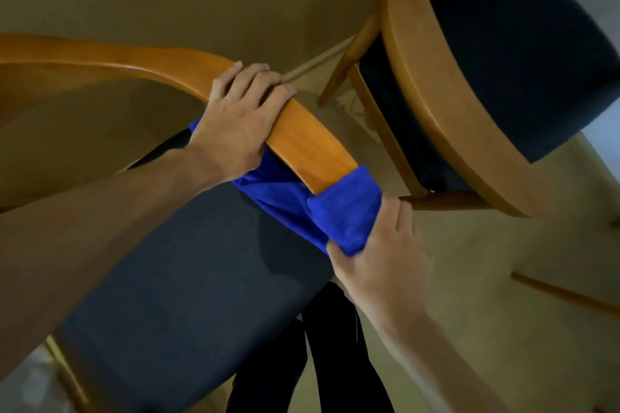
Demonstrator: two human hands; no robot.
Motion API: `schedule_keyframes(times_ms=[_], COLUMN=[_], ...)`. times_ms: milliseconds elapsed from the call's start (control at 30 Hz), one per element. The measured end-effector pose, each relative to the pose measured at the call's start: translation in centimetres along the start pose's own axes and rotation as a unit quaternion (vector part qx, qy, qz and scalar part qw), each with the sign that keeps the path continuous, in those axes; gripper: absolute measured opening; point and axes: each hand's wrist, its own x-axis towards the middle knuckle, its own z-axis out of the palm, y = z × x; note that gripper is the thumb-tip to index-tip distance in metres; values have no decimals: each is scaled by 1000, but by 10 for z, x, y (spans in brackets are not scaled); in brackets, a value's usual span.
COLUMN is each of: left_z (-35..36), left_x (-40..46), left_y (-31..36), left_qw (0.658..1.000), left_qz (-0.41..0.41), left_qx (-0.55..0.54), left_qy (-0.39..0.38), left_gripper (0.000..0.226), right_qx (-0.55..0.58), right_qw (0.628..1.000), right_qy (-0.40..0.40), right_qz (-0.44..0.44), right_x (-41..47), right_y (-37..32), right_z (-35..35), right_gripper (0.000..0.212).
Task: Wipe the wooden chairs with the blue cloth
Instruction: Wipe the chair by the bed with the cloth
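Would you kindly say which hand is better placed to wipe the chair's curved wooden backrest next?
Right hand: it already grips the blue cloth wrapped over the end of the curved wooden backrest. The left hand only steadies the rail.

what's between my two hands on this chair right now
In the head view, a bare stretch of the curved wooden backrest runs between the left hand and right hand, with the blue cloth wrapping its end.
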Motion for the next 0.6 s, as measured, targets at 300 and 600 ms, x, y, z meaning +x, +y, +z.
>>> schedule_keyframes(times_ms=[300,600], left_z=[-7,-8], left_x=[-2,-35], left_y=[3,28], left_qw=[999,998], left_qz=[-6,-44], left_qx=[1,-35], left_qy=[-31,-8], left_gripper=[100,106], right_qx=[-25,-46], right_qw=[996,997], right_qy=[51,43], right_qz=[-73,-38], right_x=[61,-7], right_y=[-59,-2], right_z=[14,7], right_gripper=[89,102])
